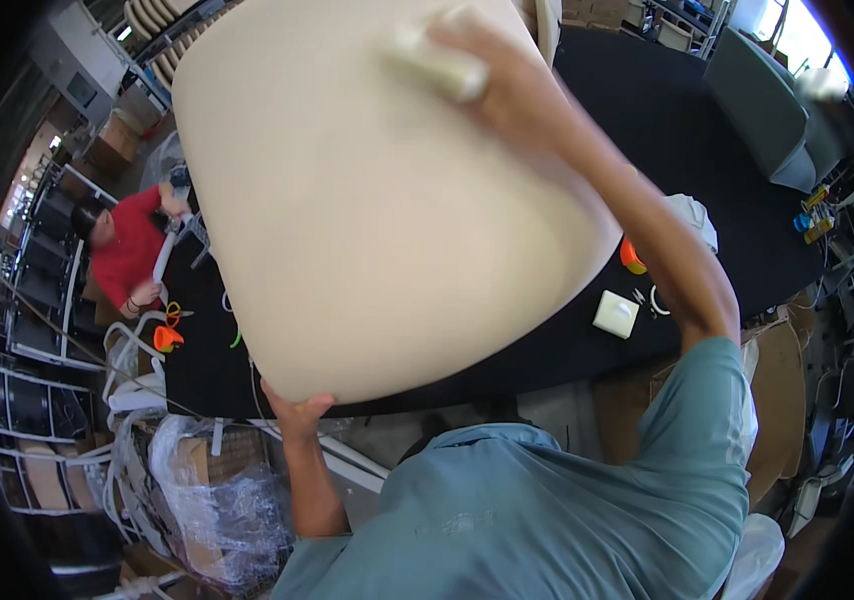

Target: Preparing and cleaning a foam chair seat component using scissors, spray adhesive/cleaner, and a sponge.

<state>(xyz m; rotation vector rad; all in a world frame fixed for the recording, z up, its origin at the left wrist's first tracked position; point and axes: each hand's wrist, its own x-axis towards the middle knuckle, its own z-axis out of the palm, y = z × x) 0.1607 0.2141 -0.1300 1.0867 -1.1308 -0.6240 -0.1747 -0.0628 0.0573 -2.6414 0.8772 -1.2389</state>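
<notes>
A large beige chair seat or back panel (pixel 377 220) with rounded corners fills the middle of the head view, raised over the black-covered table (pixel 637 130). My left hand (pixel 297 410) grips its near left corner, the thumb along the edge and the other fingers hidden. Over the panel's far right part, my right hand (pixel 502 85) is closed round a pale, sponge-like block (pixel 437 65). Motion blurs both hand and block, and I cannot tell whether the block touches the surface.
On the table lie a cream square block (pixel 616 314), an orange tape roll (pixel 632 256), a white cloth (pixel 692 220) and yellow-handled scissors (pixel 175 314). A grey curved panel (pixel 759 110) stands far right. A person in red (pixel 132 245) works at left. Plastic-wrapped goods (pixel 217 500) sit below.
</notes>
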